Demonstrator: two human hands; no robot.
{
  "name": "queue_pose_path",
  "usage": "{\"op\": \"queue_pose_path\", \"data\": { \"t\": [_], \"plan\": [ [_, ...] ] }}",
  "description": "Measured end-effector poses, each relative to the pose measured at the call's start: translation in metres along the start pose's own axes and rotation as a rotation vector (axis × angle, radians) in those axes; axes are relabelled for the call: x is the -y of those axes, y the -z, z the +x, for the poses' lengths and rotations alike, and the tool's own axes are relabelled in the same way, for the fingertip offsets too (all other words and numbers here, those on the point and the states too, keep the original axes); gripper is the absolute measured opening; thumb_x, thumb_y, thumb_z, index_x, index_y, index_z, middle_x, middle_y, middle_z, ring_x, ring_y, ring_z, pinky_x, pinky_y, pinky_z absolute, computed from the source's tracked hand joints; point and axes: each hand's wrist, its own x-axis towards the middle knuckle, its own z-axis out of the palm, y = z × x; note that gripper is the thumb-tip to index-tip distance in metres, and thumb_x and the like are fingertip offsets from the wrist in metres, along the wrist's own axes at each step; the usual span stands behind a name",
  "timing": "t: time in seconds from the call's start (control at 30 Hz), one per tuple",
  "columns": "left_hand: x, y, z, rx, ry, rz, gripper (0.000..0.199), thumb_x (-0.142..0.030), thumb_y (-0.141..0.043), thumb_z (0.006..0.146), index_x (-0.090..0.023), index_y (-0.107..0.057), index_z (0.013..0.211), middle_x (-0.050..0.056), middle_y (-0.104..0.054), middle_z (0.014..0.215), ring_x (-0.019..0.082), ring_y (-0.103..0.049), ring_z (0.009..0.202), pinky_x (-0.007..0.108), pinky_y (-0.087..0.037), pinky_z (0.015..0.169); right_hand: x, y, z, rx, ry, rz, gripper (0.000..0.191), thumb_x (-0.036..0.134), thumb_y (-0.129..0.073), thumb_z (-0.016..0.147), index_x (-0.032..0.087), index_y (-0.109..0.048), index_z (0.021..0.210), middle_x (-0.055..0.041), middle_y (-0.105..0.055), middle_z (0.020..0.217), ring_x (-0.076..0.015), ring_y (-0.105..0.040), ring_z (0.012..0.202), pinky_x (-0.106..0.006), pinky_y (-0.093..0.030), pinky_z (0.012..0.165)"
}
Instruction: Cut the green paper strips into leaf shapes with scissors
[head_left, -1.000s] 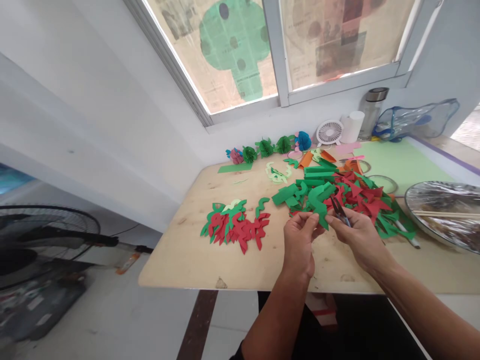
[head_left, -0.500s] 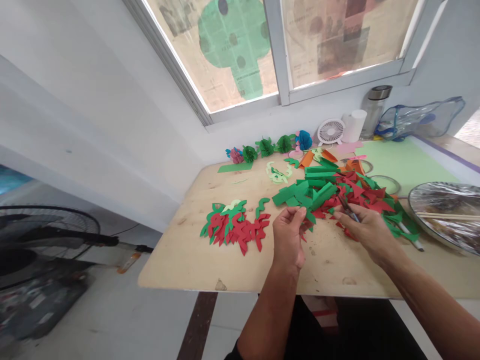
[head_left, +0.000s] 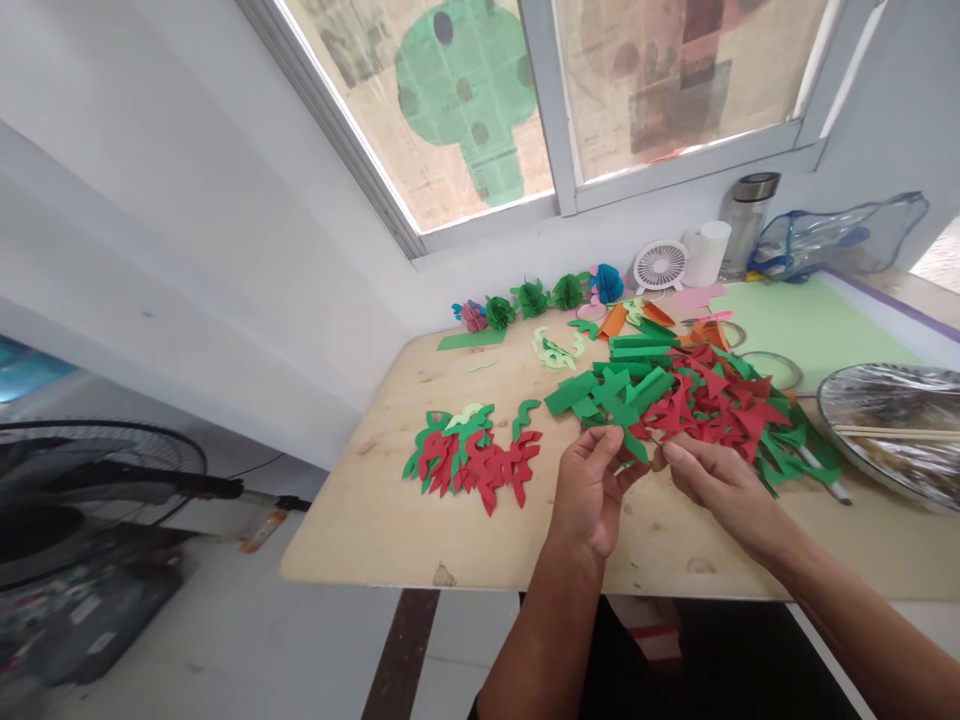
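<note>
My left hand (head_left: 592, 485) pinches a small green paper piece (head_left: 636, 446) at the front of a heap of red and green scraps (head_left: 709, 395). Just right of it, my right hand (head_left: 716, 480) is closed round something thin and dark, mostly hidden by the fingers, with its tip near the paper. Left of my hands lie cut red shapes (head_left: 480, 465) and green shapes (head_left: 525, 415), grouped on the wooden table (head_left: 360, 520).
Folded paper balls (head_left: 532, 298), a small white fan (head_left: 660, 266) and a bottle (head_left: 750, 225) line the wall. At the right sits a film-covered bowl (head_left: 892, 420) with chopsticks. A big floor fan (head_left: 97, 490) stands left of the table.
My right hand has moved slightly left and down, closer to my left hand. The dark tool that showed above its fingers is now mostly hidden. More of the red scraps shows.
</note>
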Motion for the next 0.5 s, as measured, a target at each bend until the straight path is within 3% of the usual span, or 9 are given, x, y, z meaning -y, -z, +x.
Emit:
{"op": "queue_pose_path", "data": {
  "t": [0.5],
  "plan": [
    [0.003, -0.008, -0.011, 0.057, -0.077, 0.098, 0.022, -0.033, -0.069, 0.065, -0.015, -0.055, 0.066, 0.003, -0.063, 0.068, 0.014, -0.06, 0.066, 0.032, -0.048, 0.07, -0.001, 0.004, -0.003, -0.037, 0.086, -0.183, 0.041, 0.047, -0.038, 0.086, 0.018, -0.052, 0.06, 0.0011, -0.044, 0.052, -0.0117, -0.04, 0.049, -0.023, -0.029, 0.045]
  ]
}}
